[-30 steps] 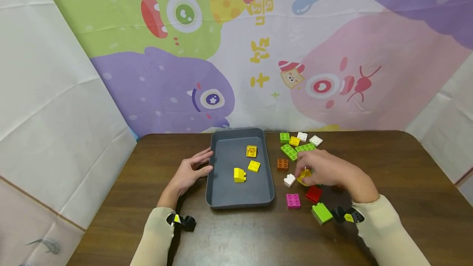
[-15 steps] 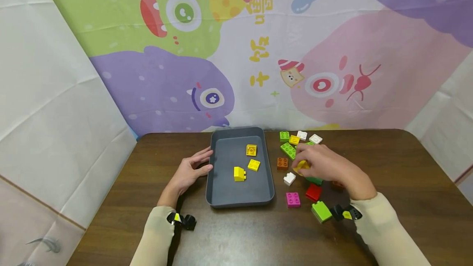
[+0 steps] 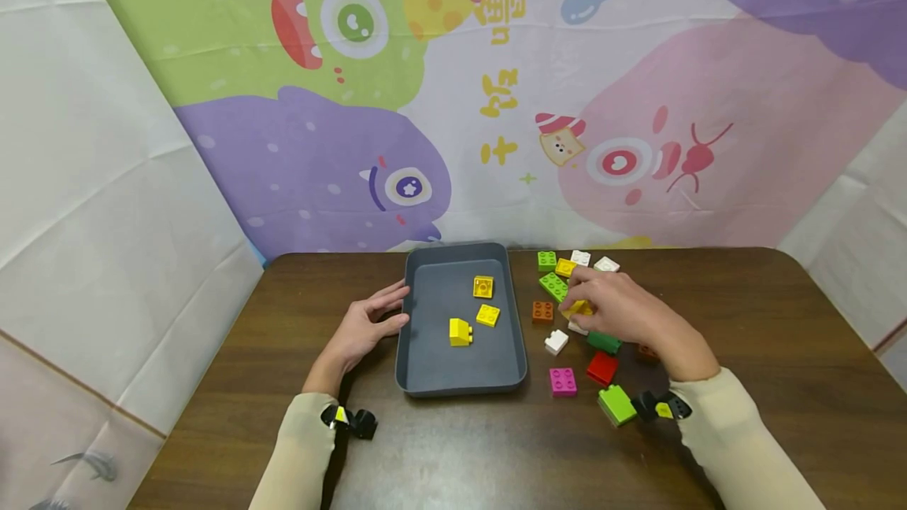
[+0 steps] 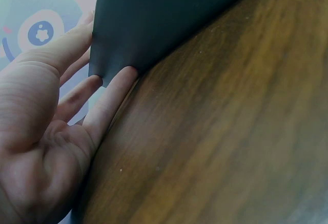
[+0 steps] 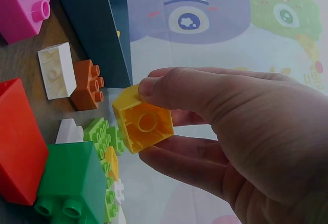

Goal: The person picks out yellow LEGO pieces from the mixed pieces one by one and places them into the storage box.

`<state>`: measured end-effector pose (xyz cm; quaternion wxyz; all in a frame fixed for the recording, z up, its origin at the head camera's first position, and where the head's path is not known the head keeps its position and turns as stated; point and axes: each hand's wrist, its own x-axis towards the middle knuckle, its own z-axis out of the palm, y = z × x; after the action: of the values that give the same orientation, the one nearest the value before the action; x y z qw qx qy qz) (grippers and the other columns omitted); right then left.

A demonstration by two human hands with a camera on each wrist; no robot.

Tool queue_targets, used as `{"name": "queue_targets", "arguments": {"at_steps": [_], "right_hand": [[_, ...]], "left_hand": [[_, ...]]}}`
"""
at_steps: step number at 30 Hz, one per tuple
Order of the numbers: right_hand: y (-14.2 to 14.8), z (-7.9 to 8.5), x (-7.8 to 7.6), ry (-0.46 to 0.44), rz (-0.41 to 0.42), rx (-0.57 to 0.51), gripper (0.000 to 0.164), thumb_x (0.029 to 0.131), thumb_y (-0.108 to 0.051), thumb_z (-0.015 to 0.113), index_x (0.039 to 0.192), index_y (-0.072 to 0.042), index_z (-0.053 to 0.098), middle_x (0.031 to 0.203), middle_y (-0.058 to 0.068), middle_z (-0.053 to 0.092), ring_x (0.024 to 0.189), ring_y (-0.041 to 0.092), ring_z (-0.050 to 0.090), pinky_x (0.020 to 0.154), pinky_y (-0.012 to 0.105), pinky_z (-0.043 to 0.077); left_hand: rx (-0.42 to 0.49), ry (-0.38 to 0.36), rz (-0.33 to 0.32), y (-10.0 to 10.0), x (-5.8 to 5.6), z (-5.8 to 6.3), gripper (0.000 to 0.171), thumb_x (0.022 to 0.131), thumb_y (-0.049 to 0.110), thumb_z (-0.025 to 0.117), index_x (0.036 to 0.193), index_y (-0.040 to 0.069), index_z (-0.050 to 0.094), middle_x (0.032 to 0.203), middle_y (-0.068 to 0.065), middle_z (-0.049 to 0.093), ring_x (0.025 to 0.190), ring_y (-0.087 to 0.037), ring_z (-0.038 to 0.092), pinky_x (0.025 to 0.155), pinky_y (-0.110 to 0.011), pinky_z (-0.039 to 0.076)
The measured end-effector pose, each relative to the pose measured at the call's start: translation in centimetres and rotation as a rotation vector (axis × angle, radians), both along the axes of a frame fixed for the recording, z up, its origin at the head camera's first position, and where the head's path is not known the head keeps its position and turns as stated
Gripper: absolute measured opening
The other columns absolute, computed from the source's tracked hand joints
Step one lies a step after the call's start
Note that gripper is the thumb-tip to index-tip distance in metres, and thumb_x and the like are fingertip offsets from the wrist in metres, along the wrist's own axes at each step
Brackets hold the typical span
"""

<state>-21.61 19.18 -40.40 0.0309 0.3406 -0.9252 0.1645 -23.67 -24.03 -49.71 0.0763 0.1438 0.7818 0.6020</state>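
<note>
My right hand (image 3: 615,305) pinches a yellow toy building block (image 5: 143,124) between thumb and fingers, above the loose blocks right of the tray. In the right wrist view its hollow underside faces the camera. My left hand (image 3: 361,333) rests with fairly straight fingers against the left wall of the dark grey tray (image 3: 400,352); the left wrist view shows fingertips touching that wall (image 4: 148,24). Inside the tray lie a yellow slanted block (image 3: 459,332), a yellow square block (image 3: 487,315) and an upturned yellow block (image 3: 483,287).
Around the right hand lie an orange-brown block (image 3: 542,312), a white block (image 3: 556,341), a dark green block (image 3: 605,342), a red block (image 3: 602,367), a pink block (image 3: 563,382) and a lime block (image 3: 616,405). Several more sit at the back. A printed cloth (image 3: 496,203) hangs behind the table.
The right hand has lifted the yellow block off the pile and moved it slightly away from me, uncovering the dark green block. The left hand and tray stay put.
</note>
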Motion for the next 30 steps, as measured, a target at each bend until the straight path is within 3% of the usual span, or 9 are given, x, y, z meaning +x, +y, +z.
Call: {"name": "queue_targets", "arguments": {"at_steps": [12,18,30], "right_hand": [[0.3,-0.2,0.0,-0.028,-0.016,0.004,0.018,0.078,-0.013,0.084,0.096,-0.014,0.081,0.096,0.001,0.065,0.077,0.017,0.061,0.069,0.034,0.058],[0.0,-0.3,0.1,-0.006,0.004,-0.008,0.017,0.078,-0.014,0.085,0.094,-0.014,0.082,0.096,0.002,0.066,0.078,0.018,0.063,0.070,0.035,0.059],[-0.2,1.9,-0.4,0.021,-0.012,0.016,0.016,0.078,-0.012,0.084,0.094,-0.017,0.081,0.096,0.001,0.064,0.080,0.019,0.060,0.070,0.035,0.057]], "left_hand": [[0.007,-0.005,0.015,0.2,0.0,-0.2,0.062,0.090,0.025,0.075,0.145,0.007,0.054,0.162,-0.004,0.039,0.140,-0.032,0.046,0.088,-0.015,0.055],[0.003,-0.006,0.011,0.1,0.1,-0.3,0.061,0.090,0.024,0.074,0.145,0.007,0.053,0.162,-0.004,0.038,0.140,-0.032,0.045,0.089,-0.017,0.056],[0.004,0.000,-0.003,0.0,0.0,-0.1,0.061,0.092,0.024,0.072,0.147,0.006,0.051,0.163,-0.006,0.036,0.143,-0.032,0.041,0.093,-0.023,0.056]]}}
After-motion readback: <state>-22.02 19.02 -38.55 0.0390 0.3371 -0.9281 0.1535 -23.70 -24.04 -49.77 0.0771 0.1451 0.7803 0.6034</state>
